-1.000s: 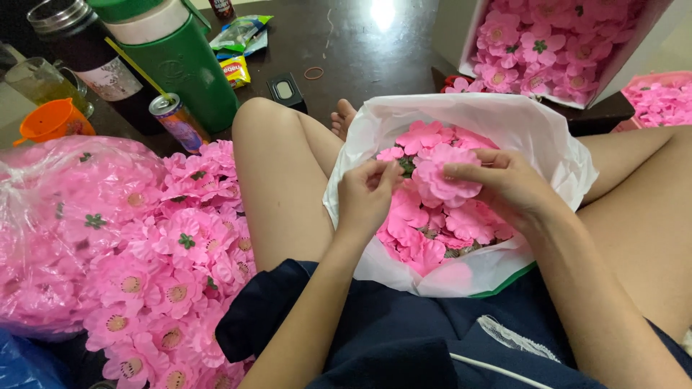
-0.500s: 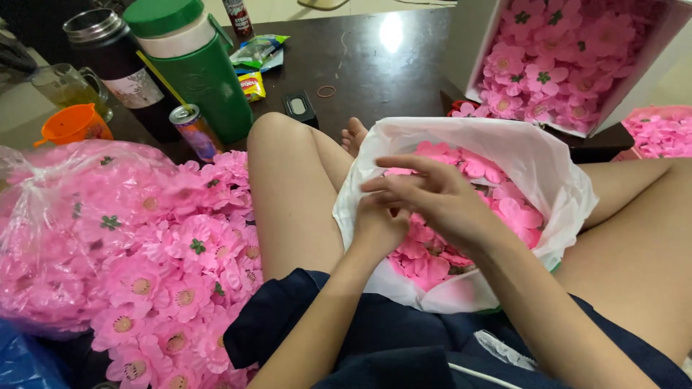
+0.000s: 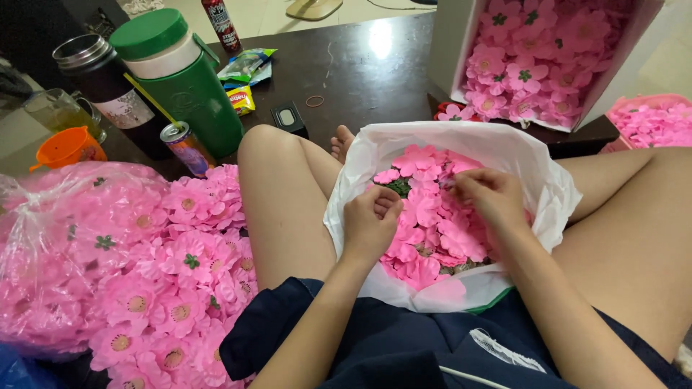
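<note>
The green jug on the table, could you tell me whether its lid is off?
No, the green jug stands with its green lid seated on top, beside the dark flask.

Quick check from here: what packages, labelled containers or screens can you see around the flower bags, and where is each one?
Snack packets: dark table, centre-left; flat, green, blue and white.
Small yellow packet: beside the green jug; red print.
Drink can: by the jug's base; multicoloured wrap.
Dark flask: far left; pale label, steel rim.
Bottle: top edge; red label.
Small black device: near the knee; pale panel.
Cardboard box: top right; holds pink flowers.
</note>
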